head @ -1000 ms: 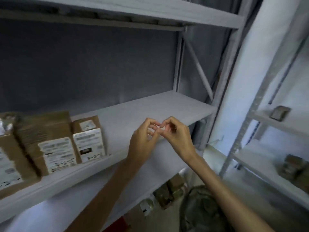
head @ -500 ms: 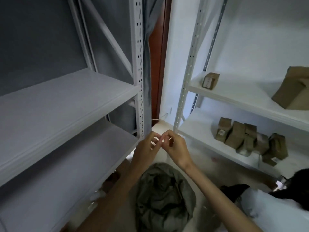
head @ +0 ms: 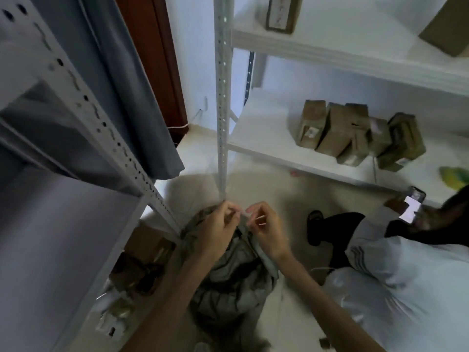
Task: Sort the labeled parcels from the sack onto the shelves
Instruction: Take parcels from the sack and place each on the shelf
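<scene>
The grey-green sack [head: 233, 283] stands open on the floor right below me. My left hand [head: 215, 229] and my right hand [head: 269, 232] meet fingertip to fingertip just above its mouth, fingers curled, pinching what looks like a thin pale strip [head: 244, 213] between them. Neither hand holds a parcel. Several brown labeled parcels [head: 337, 133] stand in a row on the lower board of the right shelf [head: 258, 138]. One more small parcel [head: 281, 13] sits on the board above. The sack's inside is dark and I cannot see its contents.
A grey shelf unit [head: 50, 224] fills the left side, with cardboard boxes [head: 144, 252] on the floor beneath it. A perforated upright [head: 222, 97] rises just behind my hands. At the right a person [head: 406, 288] sits on the floor holding a phone [head: 412, 207].
My view has swung right and down, from the left shelf with its parcels to the sack on the floor. My hands stayed together at the fingertips throughout.
</scene>
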